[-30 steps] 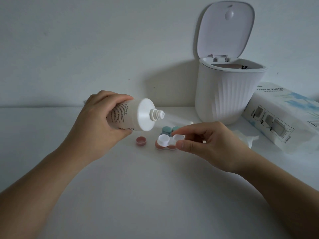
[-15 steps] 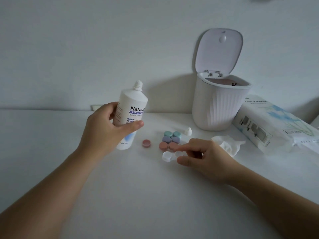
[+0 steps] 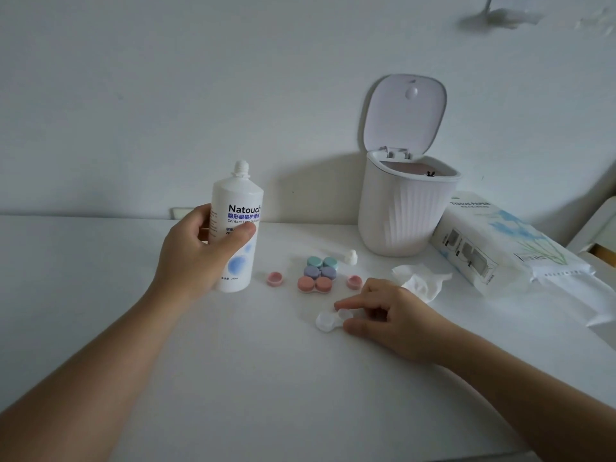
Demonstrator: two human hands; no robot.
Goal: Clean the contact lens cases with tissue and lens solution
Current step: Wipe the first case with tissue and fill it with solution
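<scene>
My left hand [image 3: 196, 255] grips the white lens solution bottle [image 3: 237, 228], which stands upright on the table with its nozzle uncapped. My right hand [image 3: 386, 315] pinches one end of a clear open lens case [image 3: 328, 321] that lies on the white table [image 3: 233, 378]. Behind it sit three closed lens cases in a row: teal [image 3: 322, 262], purple [image 3: 319, 272] and pink [image 3: 314, 284]. Two loose pink caps [image 3: 275, 279] [image 3: 354, 281] lie on either side of them. The small white bottle cap [image 3: 351, 257] stands beside the teal case.
A crumpled tissue [image 3: 420, 282] lies to the right of the cases. Behind it stands a white ribbed bin [image 3: 405, 215] with its lid raised. A pack of tissue paper [image 3: 500, 248] lies at the far right, against the wall.
The left hand has turned the bottle from tilted over the case to upright and set it down on the table. The right hand has lowered the clear case onto the table.
</scene>
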